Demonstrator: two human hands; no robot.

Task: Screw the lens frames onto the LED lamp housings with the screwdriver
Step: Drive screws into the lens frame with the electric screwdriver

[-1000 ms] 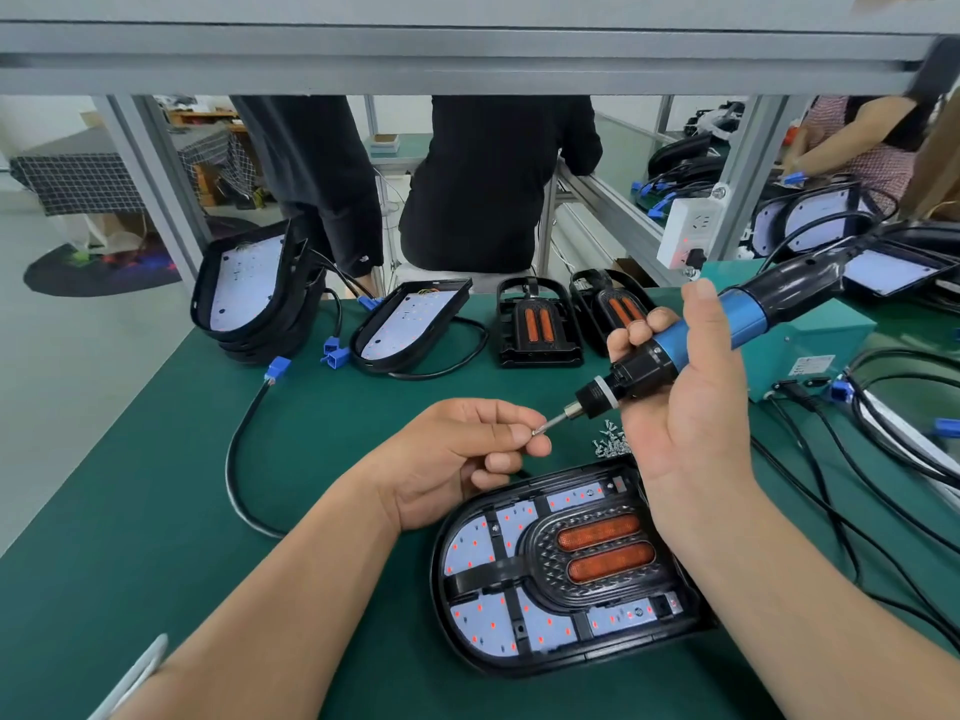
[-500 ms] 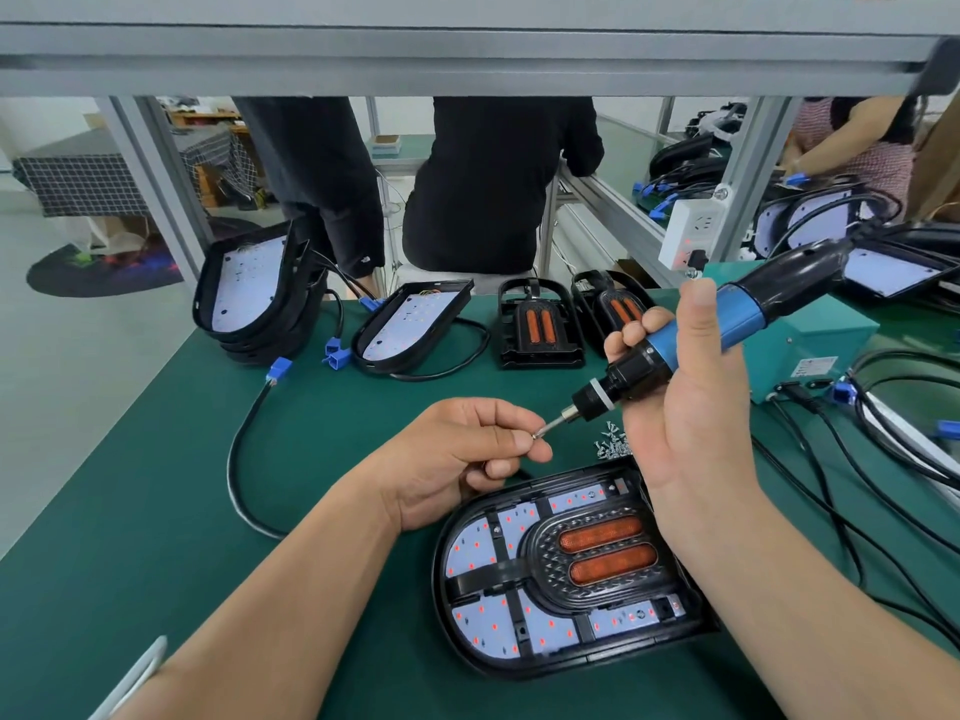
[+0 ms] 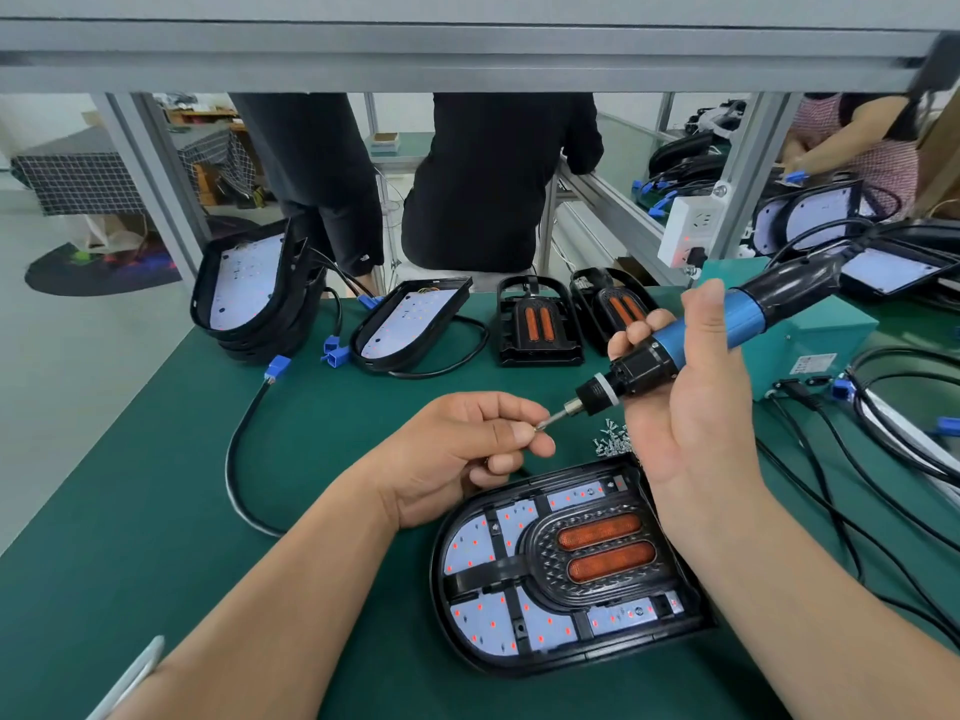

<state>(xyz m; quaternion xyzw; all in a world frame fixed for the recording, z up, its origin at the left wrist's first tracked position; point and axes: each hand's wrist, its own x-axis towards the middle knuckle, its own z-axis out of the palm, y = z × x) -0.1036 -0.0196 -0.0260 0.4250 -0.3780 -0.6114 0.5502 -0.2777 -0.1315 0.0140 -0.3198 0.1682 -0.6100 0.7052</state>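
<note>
The LED lamp housing (image 3: 540, 659) lies flat on the green bench (image 3: 156, 511), close in front of the person and between the two forearms. It is a black oval shell, and inside it there are white boards with many small red dots. The lens frame (image 3: 597, 552) sits in the housing. It is black with a patterned border around two long orange lenses, and black bars run from it across the white boards.

The right hand (image 3: 696, 418) is closed around an electric screwdriver (image 3: 647, 368) with a blue and black body, held above the far end of the housing with its bit pointing down to the left. The left hand (image 3: 467, 449) pinches a very small screw (image 3: 540, 427) between thumb and forefinger, just at the tip of the bit. The other fingers are curled.

A little heap of loose screws (image 3: 613, 441) lies on the bench just beyond the housing. Two spare lens frames (image 3: 540, 324) stand at the far edge, beside more housings (image 3: 410, 324) with black cables.
</note>
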